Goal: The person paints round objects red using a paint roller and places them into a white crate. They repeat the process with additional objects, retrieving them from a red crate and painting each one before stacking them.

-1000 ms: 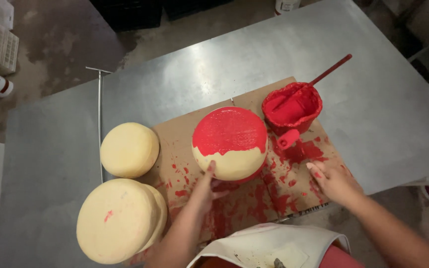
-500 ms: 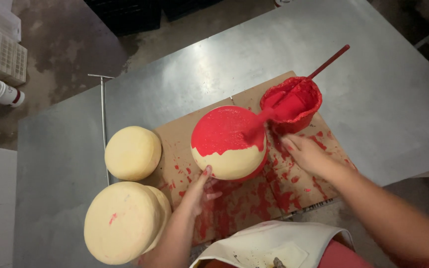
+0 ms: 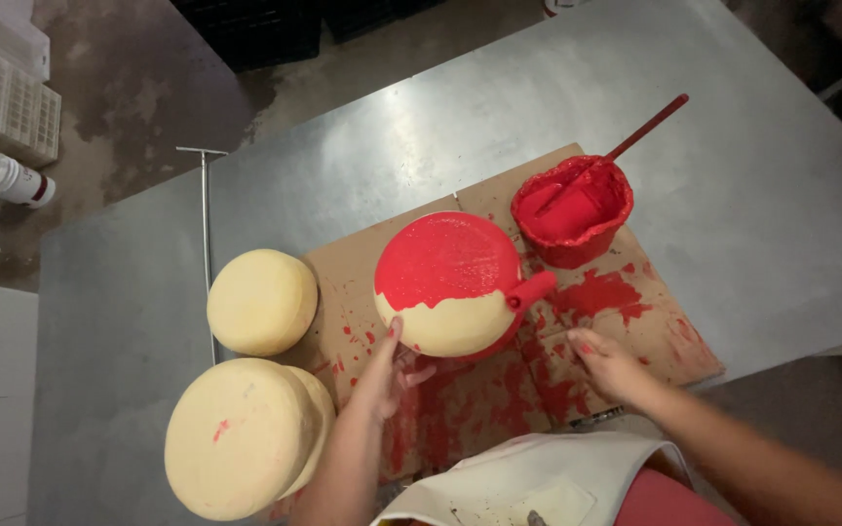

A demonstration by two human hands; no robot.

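Head view – left hand [image 3: 387,370] touching cheese wheel [image 3: 448,284]

Cheese wheel's [image 3: 448,282] underside hidden.

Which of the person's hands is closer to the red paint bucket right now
Right. The right hand rests on the stained cardboard below the red bucket, apart from it. The left hand is farther off, touching the near edge of the half-painted round.
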